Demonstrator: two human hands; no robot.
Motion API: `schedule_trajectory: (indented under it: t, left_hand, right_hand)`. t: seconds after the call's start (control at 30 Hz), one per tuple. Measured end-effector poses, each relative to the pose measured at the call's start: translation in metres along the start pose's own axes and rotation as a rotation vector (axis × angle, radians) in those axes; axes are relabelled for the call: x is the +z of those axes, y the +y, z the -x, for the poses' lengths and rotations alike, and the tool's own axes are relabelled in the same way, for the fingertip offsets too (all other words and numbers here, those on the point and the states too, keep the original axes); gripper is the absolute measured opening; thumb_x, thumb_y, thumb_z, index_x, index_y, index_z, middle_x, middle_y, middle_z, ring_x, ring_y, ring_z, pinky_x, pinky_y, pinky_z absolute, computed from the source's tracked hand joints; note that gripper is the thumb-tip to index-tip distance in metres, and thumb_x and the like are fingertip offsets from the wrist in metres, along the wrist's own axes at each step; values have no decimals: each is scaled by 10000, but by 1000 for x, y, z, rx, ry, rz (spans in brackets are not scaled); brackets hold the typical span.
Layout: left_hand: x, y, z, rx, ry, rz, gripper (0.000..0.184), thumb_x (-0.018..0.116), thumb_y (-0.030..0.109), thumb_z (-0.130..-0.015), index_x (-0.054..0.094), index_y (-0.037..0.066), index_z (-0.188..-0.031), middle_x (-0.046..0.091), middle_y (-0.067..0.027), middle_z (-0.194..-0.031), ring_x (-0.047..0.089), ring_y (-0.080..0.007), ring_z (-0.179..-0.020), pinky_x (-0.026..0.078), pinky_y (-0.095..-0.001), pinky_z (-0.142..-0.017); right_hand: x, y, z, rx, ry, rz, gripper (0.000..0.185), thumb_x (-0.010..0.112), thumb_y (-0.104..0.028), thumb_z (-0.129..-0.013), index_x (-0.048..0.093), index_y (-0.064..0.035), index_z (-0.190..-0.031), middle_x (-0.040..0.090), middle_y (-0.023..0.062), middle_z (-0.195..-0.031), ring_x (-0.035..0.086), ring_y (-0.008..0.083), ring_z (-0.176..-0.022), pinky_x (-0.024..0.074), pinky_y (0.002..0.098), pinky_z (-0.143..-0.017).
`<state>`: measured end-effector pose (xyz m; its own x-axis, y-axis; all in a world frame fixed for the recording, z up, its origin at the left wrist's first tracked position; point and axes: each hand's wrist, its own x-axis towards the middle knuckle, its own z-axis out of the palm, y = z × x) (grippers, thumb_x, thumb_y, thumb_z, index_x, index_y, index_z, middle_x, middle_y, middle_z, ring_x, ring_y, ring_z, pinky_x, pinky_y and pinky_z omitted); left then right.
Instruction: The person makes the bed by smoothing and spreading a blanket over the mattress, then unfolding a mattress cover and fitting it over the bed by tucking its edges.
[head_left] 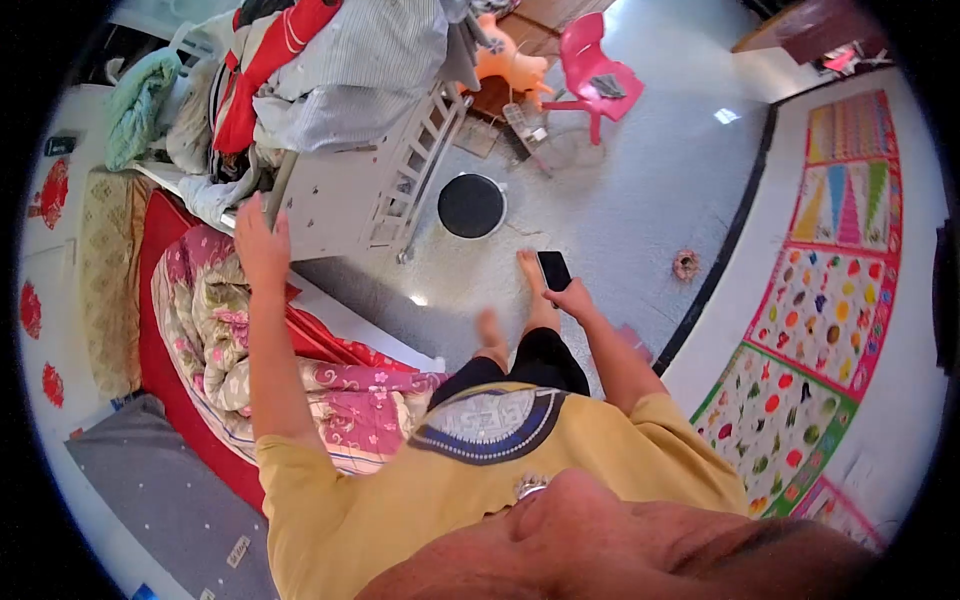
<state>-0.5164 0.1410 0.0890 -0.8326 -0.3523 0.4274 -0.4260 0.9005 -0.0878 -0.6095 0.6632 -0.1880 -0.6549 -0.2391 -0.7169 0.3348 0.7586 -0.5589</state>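
Observation:
My right hand (573,299) grips a black-screened smartphone (553,271) in front of my legs, over the floor. Out to the left, my left hand (262,243) is raised with its fingers stretched out, holding nothing that I can see. It is at the near edge of a white crib (345,195) heaped with clothes, just below a pale crumpled garment (213,198). Whether the fingertips touch the crib or the cloth, I cannot tell. Beneath my left forearm lies a pink floral quilt (225,320) on a bed with a red sheet (152,340).
A round black-topped stool (472,206) stands on the floor ahead, beside the crib. Farther off are a pink chair (592,70) and an orange ride-on toy (508,62). Picture charts (820,315) cover the right wall. A grey cloth (170,490) lies at the lower left.

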Motion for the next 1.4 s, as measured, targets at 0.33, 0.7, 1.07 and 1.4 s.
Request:
schedule_trajectory:
  t: [0.33, 0.7, 1.07, 1.4]
  left_hand:
    - [63, -27, -30, -590, -625, 215, 400, 661, 338, -839, 602, -4, -1038, 644, -157, -907, 605, -262, -826, 462, -350, -779]
    - [68, -63, 3, -768, -565, 251, 362, 731, 263, -790, 598, -27, -962, 620, -53, -846, 547, -132, -770, 452, -281, -711]
    - [62, -39, -26, -631, -627, 207, 454, 745, 361, -743, 634, 20, -1021, 645, -158, -763, 632, -275, -678, 493, -372, -631]
    - [37, -64, -15, -464, -681, 393, 568, 557, 563, -807, 587, 12, -939, 637, -206, -853, 625, -379, -813, 495, -460, -736]
  right_hand:
    - [106, -32, -294, 40, -206, 563, 607, 806, -387, -563, 621, 22, -972, 651, 215, -988, 635, 318, -949, 514, 406, -820]
    - [236, -92, -418, -141, -28, 615, 797, 807, -277, -639, 372, -12, -1252, 474, 186, -1180, 511, 352, -1100, 488, 430, -877]
    - [178, -39, -298, -294, -446, 1070, 465, 549, -469, -807, 590, -145, -1138, 593, 167, -1151, 540, 333, -1111, 429, 482, -936]
    - [142, -208, -100, -572, -770, 812, 336, 560, -338, -837, 641, -49, -987, 646, 179, -1010, 628, 352, -916, 489, 417, -830]
